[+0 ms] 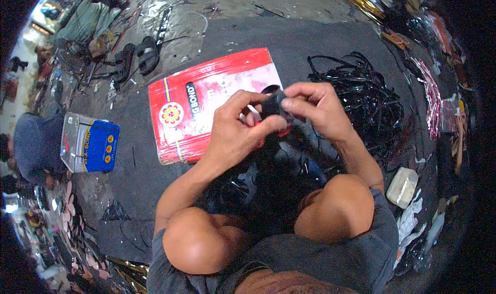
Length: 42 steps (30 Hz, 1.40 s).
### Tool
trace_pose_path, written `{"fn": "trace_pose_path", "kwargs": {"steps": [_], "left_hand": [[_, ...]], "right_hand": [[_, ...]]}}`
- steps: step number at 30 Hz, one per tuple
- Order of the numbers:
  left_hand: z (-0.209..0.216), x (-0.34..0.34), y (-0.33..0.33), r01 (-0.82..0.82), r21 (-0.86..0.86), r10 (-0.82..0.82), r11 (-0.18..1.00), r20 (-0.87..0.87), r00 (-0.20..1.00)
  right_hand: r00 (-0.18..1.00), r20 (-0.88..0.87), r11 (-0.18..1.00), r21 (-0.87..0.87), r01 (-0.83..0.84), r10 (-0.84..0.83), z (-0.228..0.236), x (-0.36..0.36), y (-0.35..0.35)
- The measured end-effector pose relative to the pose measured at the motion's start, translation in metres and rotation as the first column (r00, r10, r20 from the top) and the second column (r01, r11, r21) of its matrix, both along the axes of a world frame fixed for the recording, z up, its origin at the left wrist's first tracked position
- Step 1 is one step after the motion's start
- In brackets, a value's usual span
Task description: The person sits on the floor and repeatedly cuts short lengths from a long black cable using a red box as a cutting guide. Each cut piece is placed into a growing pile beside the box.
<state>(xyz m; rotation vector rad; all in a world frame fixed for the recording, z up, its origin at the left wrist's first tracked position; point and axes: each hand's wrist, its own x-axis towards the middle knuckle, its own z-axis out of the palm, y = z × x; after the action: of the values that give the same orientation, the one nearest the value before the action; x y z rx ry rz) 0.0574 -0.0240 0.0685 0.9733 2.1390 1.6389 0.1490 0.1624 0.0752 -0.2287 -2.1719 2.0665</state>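
Note:
Above the near right corner of a red and white rectangular tin (173, 84), my two hands meet on a small dark black piece (272, 106). Its exact kind does not show. My left hand (235, 126) grips it between thumb and fingers, and a thin white bit (252, 109) shows among those fingers. From the right, my right hand (319, 108) pinches the piece's upper edge with thumb and forefinger. Just right of that hand lies a tangled heap of shiny black strips (369, 95). More dark, glossy material, hard to make out, lies below my hands, between my knees.
To the left stands a blue and clear rectangular container (101, 147). Black sandals (148, 56) rest at the upper left. A pale block (402, 187) sits by my right knee, and pink shiny strips (430, 95) lie farther right. Dark matting (139, 190) covers the floor.

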Motion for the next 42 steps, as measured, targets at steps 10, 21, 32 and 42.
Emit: {"fn": "trace_pose_path", "kwargs": {"steps": [10,21,32,42], "left_hand": [[-0.154,0.076,-0.052,0.589,-0.584,-0.666,0.559,0.107,0.738],[-0.056,0.047,-0.053,0.596,0.164,-0.614,0.786,0.088,0.784],[-0.084,0.060,-0.052,0.423,0.276,-0.491,0.863,0.257,0.833],[-0.152,0.073,-0.069,0.651,-0.100,-0.653,0.752,0.021,0.757]], "right_hand": [[0.556,-0.519,0.757,-0.375,0.535,-0.649,0.043,0.018,0.077],[0.855,-0.278,0.724,0.455,0.518,-0.438,0.097,0.068,0.042],[0.969,-0.226,0.974,-0.220,0.053,-0.104,0.076,0.025,0.017],[0.688,-0.706,0.787,0.327,0.523,-0.165,0.086,0.077,0.065]]}}
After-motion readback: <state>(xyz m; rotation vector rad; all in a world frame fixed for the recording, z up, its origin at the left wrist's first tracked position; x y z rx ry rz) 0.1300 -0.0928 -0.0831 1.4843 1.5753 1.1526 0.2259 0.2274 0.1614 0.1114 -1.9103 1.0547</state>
